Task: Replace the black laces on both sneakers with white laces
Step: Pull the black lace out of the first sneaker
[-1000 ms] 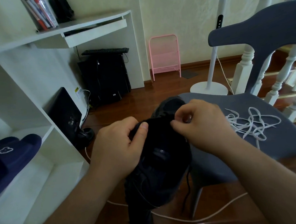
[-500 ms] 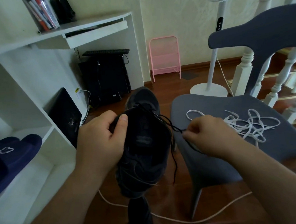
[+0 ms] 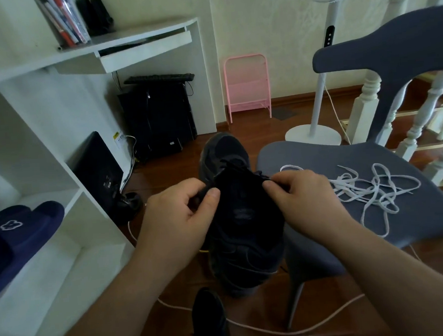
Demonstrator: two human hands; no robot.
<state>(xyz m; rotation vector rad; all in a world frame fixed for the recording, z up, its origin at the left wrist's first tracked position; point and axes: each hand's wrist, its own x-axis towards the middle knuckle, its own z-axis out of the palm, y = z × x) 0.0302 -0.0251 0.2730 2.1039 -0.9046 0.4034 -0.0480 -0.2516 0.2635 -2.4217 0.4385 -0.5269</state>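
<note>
Black fabric sneaker (image 3: 241, 219) held in mid-air btwn both hands, toe pointing away, just left of grey-blue plastic chair (image 3: 428, 221). Left hand (image 3: 178, 220) curled round its left collar edge, thumb on top. Right hand (image 3: 304, 198) pinching at right eyelet side w/ fingertips; black lace there too dark to make out. Tangled flat white laces (image 3: 374, 191) lying loose on chair seat. Second dark shoe (image 3: 210, 320) on wood floor below.

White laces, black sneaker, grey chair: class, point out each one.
white laces (image 3: 374, 191), head view, middle of the tangle.
black sneaker (image 3: 245, 218), head view, on its tongue.
grey chair (image 3: 306, 156), head view, bare seat.
</note>
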